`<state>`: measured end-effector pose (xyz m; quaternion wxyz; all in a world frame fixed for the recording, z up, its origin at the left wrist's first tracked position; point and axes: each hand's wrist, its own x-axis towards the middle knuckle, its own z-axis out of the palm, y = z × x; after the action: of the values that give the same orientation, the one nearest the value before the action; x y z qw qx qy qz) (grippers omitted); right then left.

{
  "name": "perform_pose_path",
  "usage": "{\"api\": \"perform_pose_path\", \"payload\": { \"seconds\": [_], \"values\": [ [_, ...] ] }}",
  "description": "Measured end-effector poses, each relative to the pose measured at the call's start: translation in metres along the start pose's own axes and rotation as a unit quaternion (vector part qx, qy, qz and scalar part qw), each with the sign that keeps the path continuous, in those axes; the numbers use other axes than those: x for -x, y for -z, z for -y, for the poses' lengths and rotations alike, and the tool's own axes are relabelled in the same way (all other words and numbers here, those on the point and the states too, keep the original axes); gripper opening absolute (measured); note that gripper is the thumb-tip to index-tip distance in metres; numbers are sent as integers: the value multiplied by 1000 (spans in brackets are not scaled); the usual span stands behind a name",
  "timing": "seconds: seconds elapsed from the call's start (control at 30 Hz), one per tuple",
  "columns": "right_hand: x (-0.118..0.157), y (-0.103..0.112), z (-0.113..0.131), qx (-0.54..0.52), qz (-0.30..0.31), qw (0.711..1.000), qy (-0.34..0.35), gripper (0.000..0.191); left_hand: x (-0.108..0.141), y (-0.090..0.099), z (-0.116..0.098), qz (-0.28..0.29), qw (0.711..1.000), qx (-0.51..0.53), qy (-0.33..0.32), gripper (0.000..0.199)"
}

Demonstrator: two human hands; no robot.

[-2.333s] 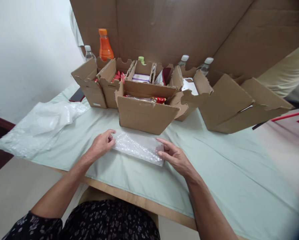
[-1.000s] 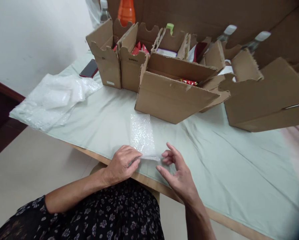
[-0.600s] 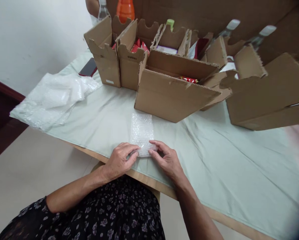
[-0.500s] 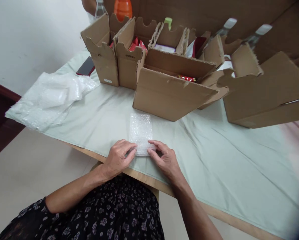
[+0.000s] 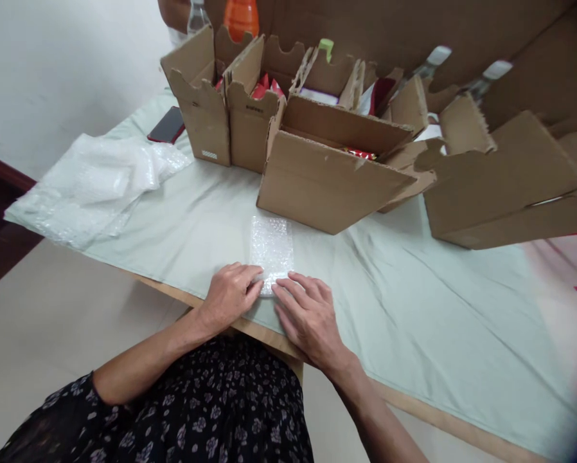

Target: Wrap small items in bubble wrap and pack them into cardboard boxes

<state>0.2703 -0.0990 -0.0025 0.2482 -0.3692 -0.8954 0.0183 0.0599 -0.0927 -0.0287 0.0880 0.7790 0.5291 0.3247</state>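
**At tabletop (image 5: 428, 321), touches bubble wrap (image 5: 272, 244)**

Faces a row of boxes (image 5: 199, 125) behind a front box (image 5: 329, 183), plus a wrap pile (image 5: 100, 173) at left. Lays the right hand (image 5: 312, 316), loosely spread, on the flat bubble wrap, just before the front box; rests the bent left hand (image 5: 229, 294) at its left edge, cannot tell if pinching.

The top of the orange bottle (image 5: 241, 19) is cut off; the right fingers (image 5: 295, 294) hide the bubble wrap (image 5: 272, 241) at its near right corner.
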Motion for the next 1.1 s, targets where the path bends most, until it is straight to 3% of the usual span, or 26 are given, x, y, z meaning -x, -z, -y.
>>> {"api": "perform_pose_path", "payload": {
  "seconds": [0.13, 0.23, 0.4, 0.67, 0.8, 0.97, 1.1],
  "values": [
    [-6, -12, -7, 3, 34, 999, 0, 25, 1, 7, -2, -13, 1000, -8, -6, 20],
    [-11, -15, -14, -17, 40, 999, 4, 24, 7, 15, -1, -26, 999, -1, -46, 22],
    [-15, -10, -20, -70, 46, 997, -4, 22, 15, 18, 3, 25, 996, 2, -81, 17],
    [-18, -8, -29, -185, 67, 971, -138, 19, 6, 13, 7, 8, 995, 94, -19, 13],
    [-14, -16, -36, -171, 32, 968, -181, 22, -5, 10, 9, 5, 996, 89, 23, 14],
    [-6, -20, -33, -41, -106, 985, -128, 20, -19, 5, 10, 23, 995, 71, 70, 13],
    [-5, -21, -25, 0, -68, 996, -60, 19, -23, 1, 10, 19, 997, 45, 67, 13]
  ]
}}
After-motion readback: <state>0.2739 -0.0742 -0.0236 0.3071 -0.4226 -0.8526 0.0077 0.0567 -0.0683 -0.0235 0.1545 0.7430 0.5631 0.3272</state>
